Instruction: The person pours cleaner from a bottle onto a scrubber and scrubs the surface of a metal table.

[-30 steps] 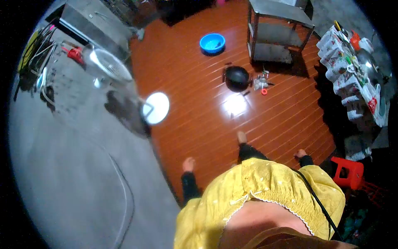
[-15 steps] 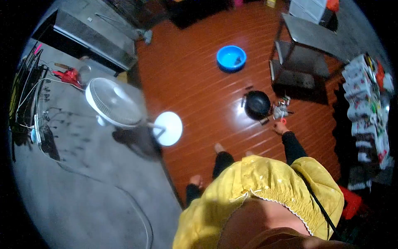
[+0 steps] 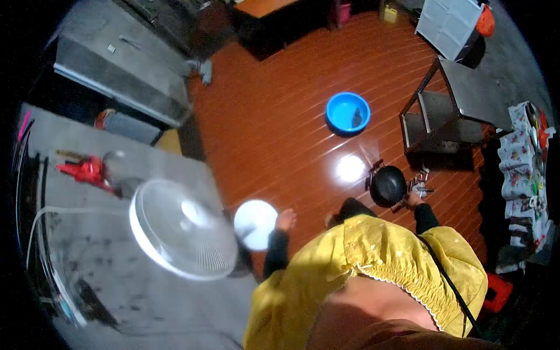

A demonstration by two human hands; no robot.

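Note:
My right hand [image 3: 414, 200] reaches down beside the black wok [image 3: 388, 186], at a small pile of metal utensils [image 3: 421, 188] on the floor. Its fingers are too small and partly hidden to read. My left hand [image 3: 286, 220] is held out by the white round base of the fan [image 3: 256, 225], with its fingers apart and nothing in it. Farther forward, a blue basin [image 3: 348, 112] with something dark inside rests on the red-brown floor.
A standing fan [image 3: 184, 230] is at the left. To the right are a metal shelf rack [image 3: 466, 99], a table with a patterned cloth [image 3: 518, 169] and a red stool [image 3: 497, 293]. A white cabinet [image 3: 448, 26] stands at the back.
The view has shifted, so the basin, wok and fan appear lower. My right hand has reached from my side to the utensils. My left hand has moved up and outward near the fan base.

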